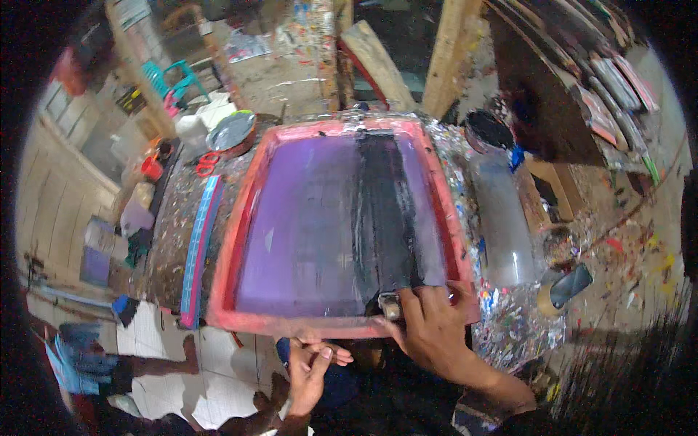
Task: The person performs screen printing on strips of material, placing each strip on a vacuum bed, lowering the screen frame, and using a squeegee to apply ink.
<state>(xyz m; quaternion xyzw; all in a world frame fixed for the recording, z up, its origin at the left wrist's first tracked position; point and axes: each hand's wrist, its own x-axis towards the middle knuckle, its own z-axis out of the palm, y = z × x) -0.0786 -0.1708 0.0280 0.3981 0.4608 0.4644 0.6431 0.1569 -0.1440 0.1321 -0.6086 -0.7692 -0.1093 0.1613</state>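
Note:
A screen-printing frame [447, 211] with pink-red painted sides lies before me. Its mesh [283, 211] is purple on the left, with a broad streak of black ink [384, 196] running from far to near on the right. At the near right corner my right hand [436, 330] is closed around a squeegee [391, 307]; only its end shows, the rest being hidden under the fingers. Just below the frame's near edge is my left hand [311, 370], holding nothing visible, its fingers stretched to the right and the thumb above them.
Left of the frame lie a long blue-and-pink strip [199, 247] and red-handled scissors [208, 163]. Ink tubs stand at the far left [233, 134] and far right [488, 131]. On the right are a clear curved sheet [503, 218] and a tape roll [556, 296].

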